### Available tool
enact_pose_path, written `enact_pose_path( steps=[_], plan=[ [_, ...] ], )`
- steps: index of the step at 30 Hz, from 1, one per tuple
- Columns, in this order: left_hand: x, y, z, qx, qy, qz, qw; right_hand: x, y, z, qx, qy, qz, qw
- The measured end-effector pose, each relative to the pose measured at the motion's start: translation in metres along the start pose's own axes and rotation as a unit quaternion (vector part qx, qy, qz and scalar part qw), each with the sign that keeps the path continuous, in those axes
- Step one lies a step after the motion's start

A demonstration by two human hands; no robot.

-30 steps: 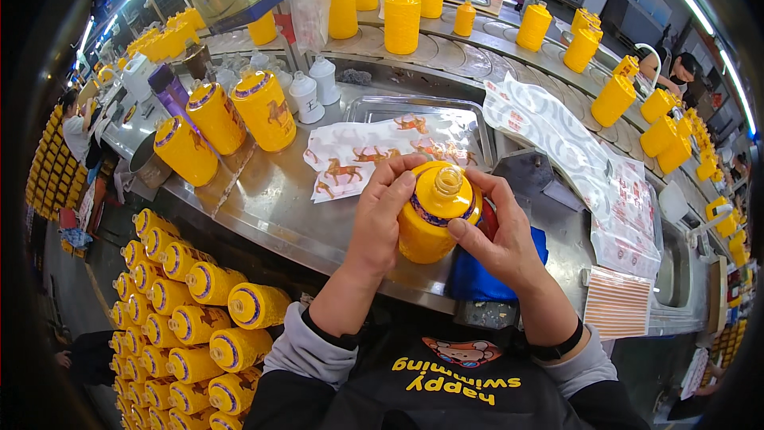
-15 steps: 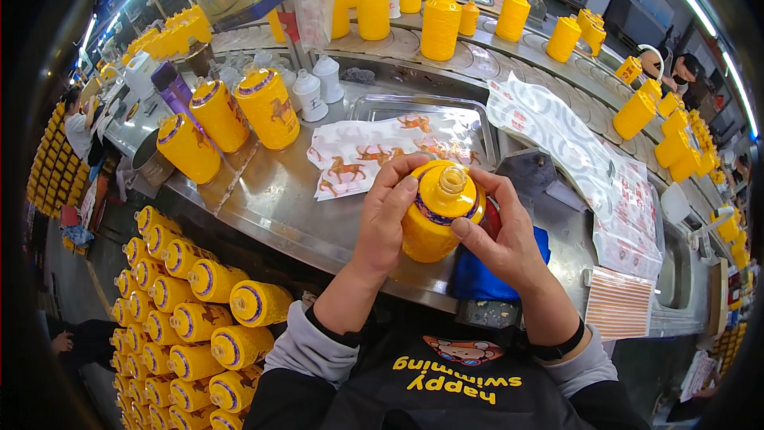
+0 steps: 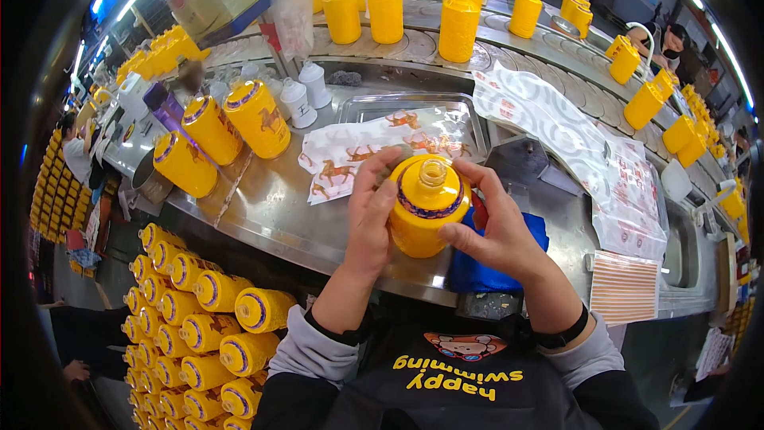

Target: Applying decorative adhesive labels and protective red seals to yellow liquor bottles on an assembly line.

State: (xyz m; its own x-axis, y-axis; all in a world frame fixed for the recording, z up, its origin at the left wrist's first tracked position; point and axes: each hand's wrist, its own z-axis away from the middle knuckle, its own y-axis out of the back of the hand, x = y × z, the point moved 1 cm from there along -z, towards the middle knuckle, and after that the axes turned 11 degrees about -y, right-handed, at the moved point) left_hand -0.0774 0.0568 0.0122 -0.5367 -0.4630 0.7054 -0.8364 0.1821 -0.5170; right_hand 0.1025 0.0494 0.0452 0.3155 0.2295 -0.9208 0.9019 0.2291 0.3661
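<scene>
Holding glossy yellow cylindrical bottle (image 3: 427, 207), clear rounded neck (image 3: 432, 172) up, between curved left grip (image 3: 372, 216) and right grip (image 3: 499, 232), above smooth metal tabletop (image 3: 290, 219).

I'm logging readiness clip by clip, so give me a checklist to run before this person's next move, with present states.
1. Left hand against the yellow bottle: ok.
2. Right hand steadying its other side: ok.
3. Patterned band around the shoulder, near side: ok.
4. Band stuck down all round: cannot tell, far side hidden.
5. Glass neck uncapped: ok.
6. Horse-print sheet lying beyond the hands: ok.
</scene>
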Motion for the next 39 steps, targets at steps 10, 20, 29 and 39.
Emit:
enact_pose_path(
  steps=[10,20,29,39],
  plan=[
    [0.015,0.004,0.027,-0.068,-0.323,-0.527,0.783,-0.004,0.003,0.003,0.017,0.031,0.076,0.996],
    [0.004,-0.02,0.028,-0.015,-0.173,-0.276,0.946,-0.001,0.009,-0.003,-0.024,-0.022,-0.021,0.999],
    [0.007,-0.029,0.025,-0.028,-0.118,-0.189,0.975,-0.005,0.009,-0.006,-0.001,-0.001,0.012,1.0],
    [0.003,-0.028,0.027,-0.026,-0.145,-0.227,0.963,-0.006,0.007,-0.004,0.003,-0.033,0.021,0.999]
  ],
)
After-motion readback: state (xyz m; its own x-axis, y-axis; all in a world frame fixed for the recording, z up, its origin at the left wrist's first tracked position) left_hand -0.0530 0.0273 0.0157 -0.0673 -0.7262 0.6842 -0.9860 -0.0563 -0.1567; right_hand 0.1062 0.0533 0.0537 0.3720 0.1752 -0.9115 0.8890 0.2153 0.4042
